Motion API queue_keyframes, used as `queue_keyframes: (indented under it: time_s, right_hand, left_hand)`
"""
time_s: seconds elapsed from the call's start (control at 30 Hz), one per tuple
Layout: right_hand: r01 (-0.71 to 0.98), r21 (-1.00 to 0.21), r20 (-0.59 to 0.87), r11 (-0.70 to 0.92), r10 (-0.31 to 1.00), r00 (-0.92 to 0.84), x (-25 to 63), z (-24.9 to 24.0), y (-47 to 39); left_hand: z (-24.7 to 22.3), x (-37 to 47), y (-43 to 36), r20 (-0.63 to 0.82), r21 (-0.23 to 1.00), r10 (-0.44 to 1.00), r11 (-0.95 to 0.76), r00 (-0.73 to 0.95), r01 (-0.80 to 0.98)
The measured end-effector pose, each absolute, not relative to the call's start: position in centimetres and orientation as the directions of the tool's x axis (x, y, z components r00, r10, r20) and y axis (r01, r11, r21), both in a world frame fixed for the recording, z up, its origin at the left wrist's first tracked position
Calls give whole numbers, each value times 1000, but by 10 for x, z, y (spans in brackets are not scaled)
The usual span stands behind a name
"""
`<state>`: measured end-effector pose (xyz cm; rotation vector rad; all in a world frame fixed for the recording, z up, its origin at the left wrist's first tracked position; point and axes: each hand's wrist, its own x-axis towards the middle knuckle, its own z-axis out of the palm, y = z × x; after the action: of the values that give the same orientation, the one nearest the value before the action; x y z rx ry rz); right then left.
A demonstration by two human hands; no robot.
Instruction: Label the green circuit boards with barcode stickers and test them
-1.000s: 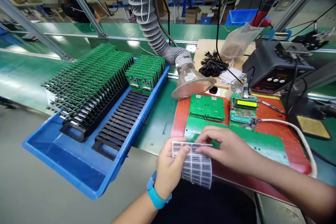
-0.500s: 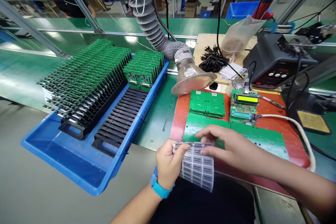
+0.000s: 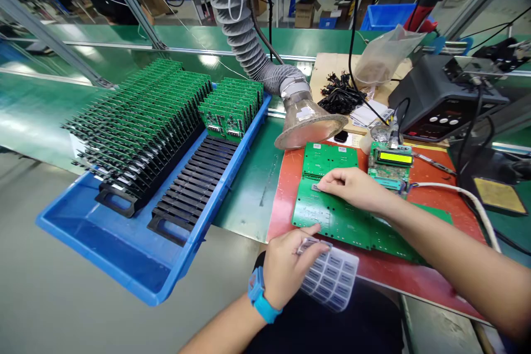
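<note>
Single label: the small grey label (image 3: 315,187) is at the far left corner of the large green board (image 3: 317,211), against your right fingertips; whether it is stuck down you cannot tell from here.
Right hand: your right hand (image 3: 359,189) reaches over the large green board, thumb and forefinger pinching the edge of the small grey label.
Left hand: your left hand (image 3: 286,263) is at the near edge of the large green board, its fingers gripping the label sheet (image 3: 332,279) by one end between thumb and forefinger.
Label sheet: it hangs curled on the near side of the large green board, rows of grey labels facing you.
Label print: dark lines show on the sheet's labels, too small to read.
Board stack: just beyond the large green board sits the board stack (image 3: 326,160), with two white stickers along its far edge, their print unreadable.
Display module: right of the board stack and beyond the large green board, the display module (image 3: 392,161) has a lit yellow screen; you can make out no characters.
Red mat: the red mat (image 3: 279,218) lies under the large green board, on the bench (image 3: 253,193).
Blue tray: left of the large green board, the blue tray (image 3: 108,249) holds racked boards (image 3: 145,110).
</note>
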<state>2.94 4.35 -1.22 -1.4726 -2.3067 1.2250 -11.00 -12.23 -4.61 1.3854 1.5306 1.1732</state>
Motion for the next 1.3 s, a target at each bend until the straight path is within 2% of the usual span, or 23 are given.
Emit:
queue_keyframes:
  time_s: [0.17, 0.3, 0.33, 0.37, 0.4, 0.5, 0.53, 0.6, 0.7, 0.8, 0.83, 0.9, 0.97, 1.07, 1.13, 1.2, 1.3]
  right_hand:
    - [728, -596, -153, 339, 842, -517, 20, -16, 33]
    - [725, -461, 144, 511, 850, -507, 36, -8, 37]
    - [713, -460, 194, 528, 844, -500, 44, -6, 40]
    - [691, -500, 192, 522, 845, -499, 53, -4, 44]
    - [657, -577, 129, 484, 849, -513, 62, -3, 47]
    - [562, -790, -176, 246, 787, -592, 84, -4, 52]
    - [549, -816, -235, 184, 761, -605, 88, -6, 52]
    - [557, -815, -263, 158, 756, -600, 90, -11, 48]
    - [627, -704, -135, 334, 804, -579, 88, -17, 36]
    - [671, -477, 144, 568, 804, -577, 86, -14, 19]
    - [661, -436, 228, 610, 786, -575, 84, -11, 12]
    - [608, -483, 269, 630, 768, -581, 79, -1, -2]
    - [531, -644, 141, 551, 767, -626, 70, 9, -16]
    - [485, -818, -105, 309, 749, -654, 55, 20, -34]
    - [450, -874, -158, 185, 767, -622, 53, 22, -40]
    - [402, -909, -152, 109, 813, -563, 63, 22, -37]
    - [443, -895, -163, 50, 888, -430, 101, 18, -15]
  left_hand:
    - [-50, -110, -121, 1, 934, 990, 50, -141, 355]
    - [-49, -110, -120, -25, 935, 988, 77, -151, 347]
    - [-48, -109, -120, -27, 937, 988, 78, -151, 340]
    - [-47, -109, -120, -29, 939, 988, 78, -149, 335]
    - [-46, -108, -120, -32, 940, 989, 79, -145, 333]
    - [-43, -107, -120, -52, 934, 991, 93, -126, 346]
    - [-42, -106, -120, -60, 930, 991, 99, -120, 355]
    - [-41, -106, -120, -73, 922, 991, 110, -111, 372]
    - [-39, -106, -120, -88, 913, 991, 123, -105, 389]
    - [-36, -105, -120, -99, 912, 991, 128, -93, 390]
    - [-34, -105, -120, -100, 913, 991, 127, -88, 389]
    - [-31, -103, -120, -90, 915, 993, 113, -78, 388]
    - [-29, -100, -120, -68, 907, 995, 91, -70, 411]
    - [-28, -97, -120, -6, 882, 998, 37, -66, 471]
    - [-30, -96, -122, 39, 866, 996, 4, -76, 500]
    - [-34, -94, -122, 70, 852, 993, -12, -91, 523]
    - [-37, -88, -121, 80, 851, 996, -46, -43, 522]
